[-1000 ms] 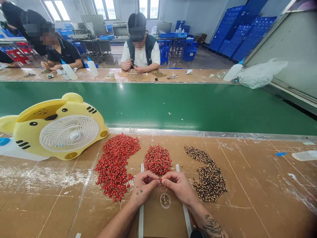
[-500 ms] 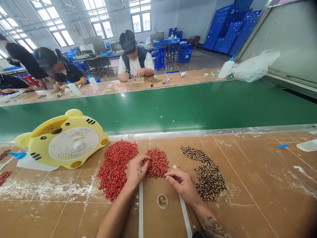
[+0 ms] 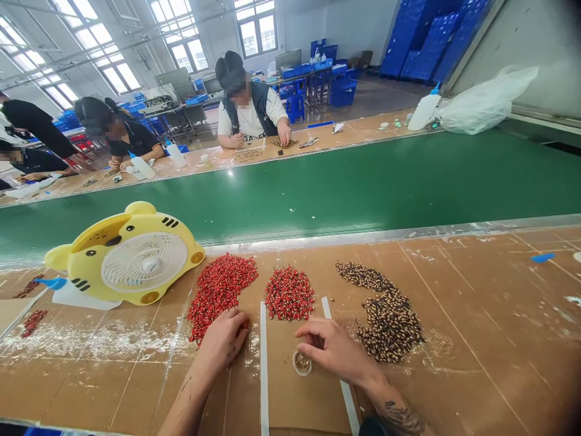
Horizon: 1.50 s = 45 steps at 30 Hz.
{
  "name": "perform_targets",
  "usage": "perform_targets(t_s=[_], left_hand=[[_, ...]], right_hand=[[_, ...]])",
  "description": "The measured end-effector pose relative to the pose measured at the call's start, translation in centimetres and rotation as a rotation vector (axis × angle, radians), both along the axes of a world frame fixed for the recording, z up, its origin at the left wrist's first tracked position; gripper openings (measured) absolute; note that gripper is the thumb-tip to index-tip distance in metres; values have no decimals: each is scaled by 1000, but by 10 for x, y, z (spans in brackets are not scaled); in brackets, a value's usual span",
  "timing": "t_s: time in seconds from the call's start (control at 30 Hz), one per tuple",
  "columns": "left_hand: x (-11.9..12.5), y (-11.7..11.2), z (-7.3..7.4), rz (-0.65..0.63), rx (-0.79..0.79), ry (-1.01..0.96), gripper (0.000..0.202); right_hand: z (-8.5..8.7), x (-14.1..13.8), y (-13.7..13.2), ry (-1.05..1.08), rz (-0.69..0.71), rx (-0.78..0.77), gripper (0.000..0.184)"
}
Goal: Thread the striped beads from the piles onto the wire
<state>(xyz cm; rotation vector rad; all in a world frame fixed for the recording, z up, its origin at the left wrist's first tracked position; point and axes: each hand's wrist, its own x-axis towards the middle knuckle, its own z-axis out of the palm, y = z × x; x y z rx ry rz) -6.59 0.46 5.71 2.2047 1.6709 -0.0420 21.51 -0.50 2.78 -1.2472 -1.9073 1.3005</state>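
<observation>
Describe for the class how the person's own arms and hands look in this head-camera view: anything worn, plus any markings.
The left hand and right hand are bare, without gloves, and no sleeves show on the forearms. A dark tattoo marks the right forearm near the wrist.

Left hand curled, pressed on brown cardboard, touching the lower edge of a heap of red beads. Right hand loosely spread, fingertips just beside a small clear round cup. Ahead of the right hand, a second red heap; to its right, a dark speckled heap. Between the hands, a white strip.
</observation>
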Motion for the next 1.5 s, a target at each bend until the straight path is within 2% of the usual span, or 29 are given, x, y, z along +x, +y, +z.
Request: perform_targets(t_s=[0.13,0.23,0.33,0.47,0.6,0.73,0.87,0.93,1.0,1.1,1.2,1.27,1.37,1.5], left_hand=[[8,2,-4,20,-11,11,25],[11,4,-5,21,7,17,21],[8,4,-4,2,12,-60,17],[5,5,-3,43,-28,-301,17],[15,8,-5,141,-95,-646,14],[39,15,-16,232,-183,-992,13],[57,20,-30,278,-331,-1126,13],[60,20,-33,289,-283,-1114,12],[60,18,-31,255,-161,-1027,13],[58,14,-22,38,-47,-797,18],[66,13,-15,-212,-36,-541,24],[75,14,-15,-313,-37,-371,25],[90,18,-19,-397,-49,-185,20],[98,21,-27,-472,-20,-113,11]], right_hand=[[0,-2,-2,-25,20,10,10],[0,-2,-2,-35,46,16,12],[-1,-3,-2,-21,60,15,7],[-4,-4,-1,-32,59,35,6],[-4,0,0,-73,127,52,9],[-3,7,0,-174,251,155,8],[-3,12,1,-232,299,264,12],[-3,12,2,-242,286,289,15],[-3,11,3,-251,293,291,17],[-3,12,2,-262,322,276,16],[-4,12,1,-267,341,260,14],[-3,12,0,-276,346,258,12],[-1,10,0,-285,351,265,12],[4,8,-2,-259,391,270,15]])
